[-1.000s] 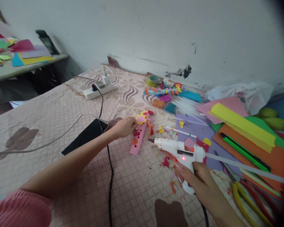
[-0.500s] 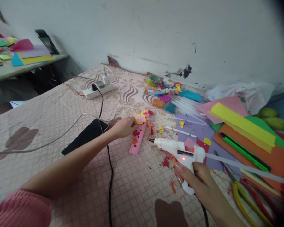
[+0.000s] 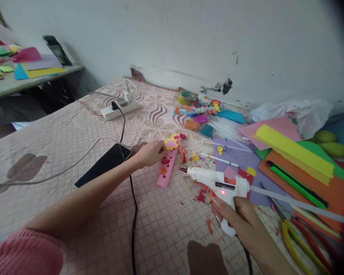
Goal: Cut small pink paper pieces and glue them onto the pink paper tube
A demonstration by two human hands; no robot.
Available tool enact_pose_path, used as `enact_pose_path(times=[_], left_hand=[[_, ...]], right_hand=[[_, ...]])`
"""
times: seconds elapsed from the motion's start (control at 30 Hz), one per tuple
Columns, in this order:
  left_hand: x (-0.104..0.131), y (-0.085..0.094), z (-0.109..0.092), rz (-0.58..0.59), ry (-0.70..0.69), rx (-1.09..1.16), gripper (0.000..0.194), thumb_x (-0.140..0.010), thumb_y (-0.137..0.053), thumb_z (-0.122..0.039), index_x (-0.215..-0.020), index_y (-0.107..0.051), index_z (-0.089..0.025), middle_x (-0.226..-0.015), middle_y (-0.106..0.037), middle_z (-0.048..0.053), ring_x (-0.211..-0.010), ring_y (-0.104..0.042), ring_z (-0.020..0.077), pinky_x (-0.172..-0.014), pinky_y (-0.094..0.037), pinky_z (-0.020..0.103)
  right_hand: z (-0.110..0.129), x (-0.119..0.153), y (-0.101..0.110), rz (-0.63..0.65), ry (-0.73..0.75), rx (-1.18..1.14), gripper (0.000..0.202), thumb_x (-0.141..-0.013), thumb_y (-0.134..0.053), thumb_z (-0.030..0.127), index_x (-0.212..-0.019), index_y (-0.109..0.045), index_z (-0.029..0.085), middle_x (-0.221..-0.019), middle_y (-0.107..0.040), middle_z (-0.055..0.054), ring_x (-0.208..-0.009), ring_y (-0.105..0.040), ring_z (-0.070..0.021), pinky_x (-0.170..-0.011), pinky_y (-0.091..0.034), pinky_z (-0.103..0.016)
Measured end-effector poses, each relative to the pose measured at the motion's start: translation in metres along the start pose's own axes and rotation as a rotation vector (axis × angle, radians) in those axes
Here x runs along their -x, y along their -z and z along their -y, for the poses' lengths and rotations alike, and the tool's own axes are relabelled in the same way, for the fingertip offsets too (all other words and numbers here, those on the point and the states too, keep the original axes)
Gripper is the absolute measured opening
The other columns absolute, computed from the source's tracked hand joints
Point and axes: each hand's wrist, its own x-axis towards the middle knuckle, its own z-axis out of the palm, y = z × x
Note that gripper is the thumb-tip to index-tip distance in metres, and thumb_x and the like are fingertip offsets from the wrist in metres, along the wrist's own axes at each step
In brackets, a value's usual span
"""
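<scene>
My right hand [image 3: 246, 225] is wrapped round the handle of a white hot glue gun [image 3: 210, 178] with a red light on. The gun's dark nozzle points left, and a long glue stick [image 3: 292, 202] sticks out of its back. My left hand [image 3: 152, 153] is closed, its fingertips pinching the edge of a pink flower with a yellow rim [image 3: 171, 144]. That flower lies over the upper part of a pink strip [image 3: 166, 177] decorated with red and orange pieces. The nozzle is a little to the right of the strip, apart from it. My left fingertips are partly hidden.
A phone [image 3: 103, 164] lies under my left forearm, crossed by a black cable [image 3: 134, 217]. Behind stands a power strip [image 3: 119, 110]. To the right are coloured sheets [image 3: 292, 152], a green cutter [image 3: 298, 185], scissors [image 3: 292, 236] and paper scraps [image 3: 201, 196].
</scene>
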Motion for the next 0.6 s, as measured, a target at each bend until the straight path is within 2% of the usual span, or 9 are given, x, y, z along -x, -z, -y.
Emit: enact_pose_path(times=[0.6], left_hand=[[0.0027, 0.0014, -0.0056, -0.039, 0.025, -0.025, 0.014, -0.076, -0.050, -0.032, -0.076, -0.053, -0.018, -0.075, -0.062, 0.003, -0.065, -0.053, 0.0142, -0.057, -0.034, 0.025]], right_hand=[[-0.0024, 0.0021, -0.0002, -0.018, 0.000, -0.024, 0.043, -0.074, -0.052, 0.054, -0.050, -0.038, 0.021, -0.049, -0.028, 0.005, -0.045, -0.029, -0.0101, -0.042, -0.024, -0.023]])
